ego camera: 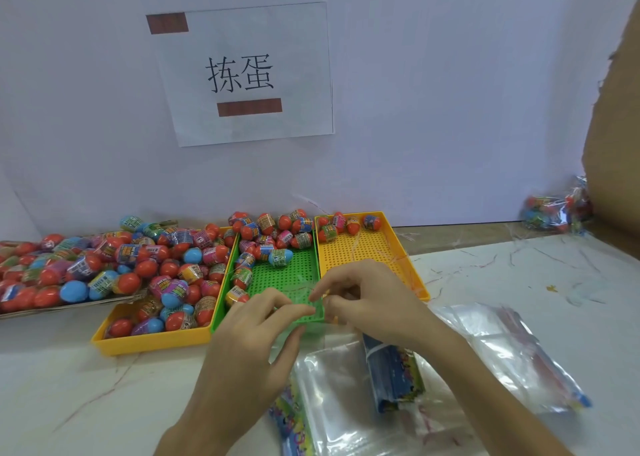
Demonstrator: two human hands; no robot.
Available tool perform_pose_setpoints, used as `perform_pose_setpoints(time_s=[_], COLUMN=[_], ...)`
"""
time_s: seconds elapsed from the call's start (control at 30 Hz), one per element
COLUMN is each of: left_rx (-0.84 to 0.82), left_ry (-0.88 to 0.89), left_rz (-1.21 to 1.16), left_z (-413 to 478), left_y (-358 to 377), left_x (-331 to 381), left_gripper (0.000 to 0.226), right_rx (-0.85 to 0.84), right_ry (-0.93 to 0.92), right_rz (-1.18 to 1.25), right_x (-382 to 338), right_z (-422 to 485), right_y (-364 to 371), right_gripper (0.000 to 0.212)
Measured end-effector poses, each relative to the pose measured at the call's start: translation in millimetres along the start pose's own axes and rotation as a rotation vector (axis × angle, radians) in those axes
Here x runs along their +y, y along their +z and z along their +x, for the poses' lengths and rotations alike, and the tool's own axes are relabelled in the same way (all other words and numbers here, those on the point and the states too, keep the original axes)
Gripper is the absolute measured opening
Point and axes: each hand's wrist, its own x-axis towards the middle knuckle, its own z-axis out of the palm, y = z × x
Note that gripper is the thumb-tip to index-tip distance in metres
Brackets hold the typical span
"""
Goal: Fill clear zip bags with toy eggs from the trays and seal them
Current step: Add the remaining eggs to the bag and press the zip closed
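Observation:
My left hand (pixel 256 334) and my right hand (pixel 363 299) meet over the near end of the green tray (pixel 287 275), pinching the top edge of a clear zip bag (pixel 332 379) that hangs down between them. The bag looks empty. Toy eggs (pixel 270 233) in red, blue and pink wrappers fill the far half of the green tray. The left yellow tray (pixel 156 341) is heaped with eggs. Only a few eggs (pixel 349 225) lie at the back of the right yellow tray (pixel 367 251).
A flat cardboard tray of more eggs (pixel 52 272) sits at far left. Clear bags (pixel 512 348) and a blue printed card (pixel 394 376) lie on the white table. A filled bag (pixel 554 209) rests by the wall near a cardboard box (pixel 613 126).

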Motion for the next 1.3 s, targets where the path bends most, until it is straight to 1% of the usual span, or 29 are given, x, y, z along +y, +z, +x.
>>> perform_pose_setpoints(time_s=[0.1,0.23,0.33,0.47,0.67,0.83,0.87,0.93,1.03,1.13,1.2,1.3], left_rx=[-0.04,-0.068,-0.084,-0.094,-0.131,-0.147,-0.144,-0.139,-0.112,-0.097,-0.068,-0.021], left_ry=[0.009,0.037,0.036,0.023,-0.055,-0.121,-0.135,-0.143,-0.145,-0.152,-0.149,-0.158], left_rz=[0.033,0.006,-0.037,-0.039,-0.058,-0.099,-0.093,-0.061,-0.012,-0.009,-0.013,-0.022], left_z=[0.7,2.0,2.0,2.9,3.2,0.9,0.8,1.8,1.2,1.0,1.7,3.5], left_y=[-0.7,-3.1,-6.1,-8.9,-8.8,-5.2,-4.7,-4.0,-3.3,-2.5,-3.1,-3.7], left_x=[5.0,12.4,15.7,17.4,13.4,7.7,6.4,4.3,2.3,2.8,2.4,1.7], left_gripper=[0.021,0.012,0.009,0.007,0.017,0.022,0.024,0.028,0.035,0.045,0.049,0.045], right_rx=[0.087,0.158,0.149,0.098,0.104,0.109,0.094,0.005,-0.112,-0.171,-0.187,-0.213], right_ry=[0.006,-0.004,0.009,-0.025,-0.046,-0.043,-0.031,-0.011,-0.022,-0.054,-0.074,-0.066], right_rz=[-0.001,-0.125,-0.161,-0.101,-0.069,-0.103,-0.134,-0.256,-0.413,-0.522,-0.595,-0.611], right_x=[2.0,8.6,11.8,11.2,11.8,13.5,12.7,10.8,10.5,14.7,19.6,25.1], right_z=[0.2,1.7,1.3,2.7,3.7,8.8,14.5,33.6,74.6,110.8,127.1,139.2], right_y=[1.7,4.3,4.8,6.8,9.8,9.8,7.8,3.2,8.2,26.3,38.8,49.9], right_gripper=[0.027,0.025,0.023,0.025,0.023,0.022,0.021,0.017,0.027,0.04,0.044,0.036])
